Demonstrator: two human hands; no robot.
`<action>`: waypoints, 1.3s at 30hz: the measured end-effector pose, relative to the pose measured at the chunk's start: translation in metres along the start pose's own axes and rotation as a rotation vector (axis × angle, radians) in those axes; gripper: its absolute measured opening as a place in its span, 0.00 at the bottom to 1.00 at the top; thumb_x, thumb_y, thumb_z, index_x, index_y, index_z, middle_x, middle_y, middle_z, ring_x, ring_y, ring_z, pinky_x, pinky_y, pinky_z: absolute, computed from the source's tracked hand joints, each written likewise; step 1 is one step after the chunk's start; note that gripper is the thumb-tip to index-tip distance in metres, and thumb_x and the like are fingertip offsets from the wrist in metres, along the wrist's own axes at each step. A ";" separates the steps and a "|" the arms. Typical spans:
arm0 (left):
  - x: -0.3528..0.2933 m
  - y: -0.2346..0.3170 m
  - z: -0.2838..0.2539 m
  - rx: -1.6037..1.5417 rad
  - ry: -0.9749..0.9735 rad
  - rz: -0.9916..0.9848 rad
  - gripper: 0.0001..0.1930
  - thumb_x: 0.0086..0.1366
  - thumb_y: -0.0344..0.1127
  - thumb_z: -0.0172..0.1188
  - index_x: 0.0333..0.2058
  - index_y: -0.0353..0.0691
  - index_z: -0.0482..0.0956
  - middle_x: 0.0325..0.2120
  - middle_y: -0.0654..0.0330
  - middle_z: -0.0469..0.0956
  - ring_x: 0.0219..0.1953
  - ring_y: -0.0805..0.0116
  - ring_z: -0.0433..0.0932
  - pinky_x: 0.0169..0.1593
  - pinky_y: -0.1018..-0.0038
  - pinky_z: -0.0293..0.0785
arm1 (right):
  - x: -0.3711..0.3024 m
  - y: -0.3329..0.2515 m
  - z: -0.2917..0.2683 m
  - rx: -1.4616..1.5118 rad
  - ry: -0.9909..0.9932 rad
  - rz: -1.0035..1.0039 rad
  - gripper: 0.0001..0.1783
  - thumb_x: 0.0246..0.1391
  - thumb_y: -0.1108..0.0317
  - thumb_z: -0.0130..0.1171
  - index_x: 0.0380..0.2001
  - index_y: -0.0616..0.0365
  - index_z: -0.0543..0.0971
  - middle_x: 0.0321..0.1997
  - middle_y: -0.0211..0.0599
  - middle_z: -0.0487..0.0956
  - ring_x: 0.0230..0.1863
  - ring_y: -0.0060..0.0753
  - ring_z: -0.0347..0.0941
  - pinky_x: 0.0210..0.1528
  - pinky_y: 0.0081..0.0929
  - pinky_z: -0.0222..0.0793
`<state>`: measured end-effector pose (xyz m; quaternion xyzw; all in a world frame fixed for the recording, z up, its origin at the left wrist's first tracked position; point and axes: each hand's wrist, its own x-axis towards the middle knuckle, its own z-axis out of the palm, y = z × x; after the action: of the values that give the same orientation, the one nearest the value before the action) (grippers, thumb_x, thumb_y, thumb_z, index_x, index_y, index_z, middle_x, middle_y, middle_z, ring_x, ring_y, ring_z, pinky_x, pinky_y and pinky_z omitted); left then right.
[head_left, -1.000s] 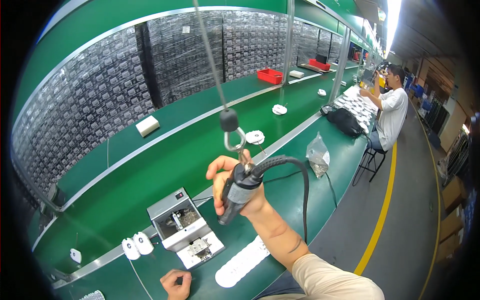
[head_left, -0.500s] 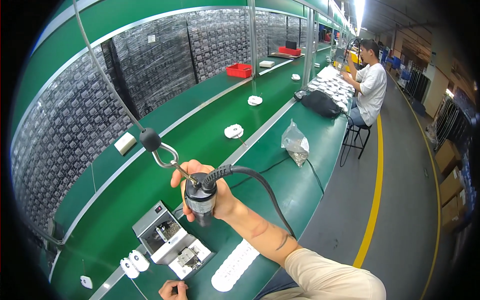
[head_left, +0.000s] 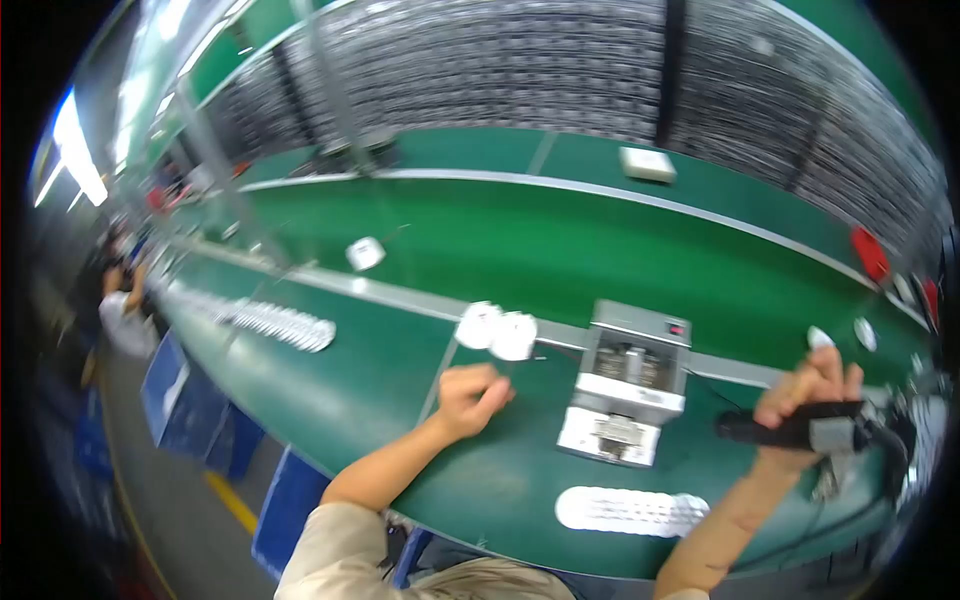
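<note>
My right hand [head_left: 808, 400] is wrapped around a black and grey power screwdriver [head_left: 790, 432] held sideways at the right, its dark cable trailing off to the right. My left hand [head_left: 470, 398] rests on the green bench [head_left: 420, 250] with its fingers curled, just below two white round parts [head_left: 497, 333]. I cannot tell whether anything is inside that fist. Between my hands stands a small grey fixture machine [head_left: 628, 380] with a white base plate.
A white perforated oval tray [head_left: 630, 510] lies at the bench's front edge. A long row of white parts [head_left: 265, 318] runs leftward, toward another person [head_left: 118, 300] at far left. Blue bins [head_left: 190, 420] stand under the bench. Dark racks fill the back wall.
The view has swung sharply leftward. My right hand has lowered the screwdriver from the hanging hook down to bench level at the right. My left hand is now fully in view.
</note>
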<state>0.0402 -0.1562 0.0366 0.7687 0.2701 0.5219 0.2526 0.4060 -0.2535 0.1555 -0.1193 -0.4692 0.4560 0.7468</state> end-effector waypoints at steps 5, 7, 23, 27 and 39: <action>0.032 -0.061 -0.082 0.327 0.508 -0.241 0.04 0.58 0.28 0.56 0.29 0.33 0.75 0.23 0.58 0.75 0.23 0.69 0.73 0.27 0.76 0.67 | 0.007 0.003 0.012 -0.124 -0.043 -0.037 0.26 0.65 0.51 0.25 0.39 0.66 0.63 0.12 0.45 0.68 0.08 0.35 0.63 0.10 0.27 0.65; 0.047 -0.115 -0.119 0.563 0.581 -0.292 0.20 0.56 0.36 0.59 0.46 0.36 0.69 0.41 0.49 0.70 0.39 0.59 0.72 0.38 0.69 0.69 | 0.008 0.001 0.008 -0.121 -0.067 -0.037 0.27 0.65 0.52 0.25 0.39 0.67 0.63 0.12 0.46 0.69 0.09 0.36 0.64 0.10 0.29 0.66; 0.112 -0.191 -0.179 1.097 0.122 -1.056 0.33 0.44 0.47 0.65 0.52 0.51 0.69 0.52 0.48 0.60 0.51 0.45 0.69 0.53 0.60 0.70 | 0.013 0.013 0.005 -0.139 -0.058 -0.025 0.24 0.65 0.55 0.24 0.40 0.68 0.62 0.14 0.48 0.70 0.11 0.39 0.67 0.13 0.29 0.68; 0.112 -0.193 -0.177 1.097 0.125 -0.916 0.29 0.44 0.44 0.67 0.48 0.52 0.72 0.50 0.46 0.63 0.45 0.44 0.73 0.49 0.58 0.71 | 0.011 0.016 0.012 -0.108 -0.045 -0.008 0.24 0.65 0.55 0.24 0.40 0.68 0.63 0.14 0.48 0.70 0.11 0.39 0.66 0.13 0.30 0.68; 0.052 -0.111 -0.119 0.782 -0.142 -0.332 0.28 0.44 0.38 0.68 0.47 0.44 0.74 0.44 0.48 0.72 0.47 0.48 0.71 0.50 0.61 0.69 | 0.008 -0.002 0.014 -0.150 -0.117 -0.094 0.23 0.65 0.56 0.26 0.40 0.67 0.63 0.13 0.44 0.69 0.09 0.34 0.63 0.12 0.27 0.66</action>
<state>-0.0724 -0.0280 0.0357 0.7868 0.5495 0.2782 0.0408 0.3972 -0.2515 0.1692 -0.1257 -0.5499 0.3904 0.7276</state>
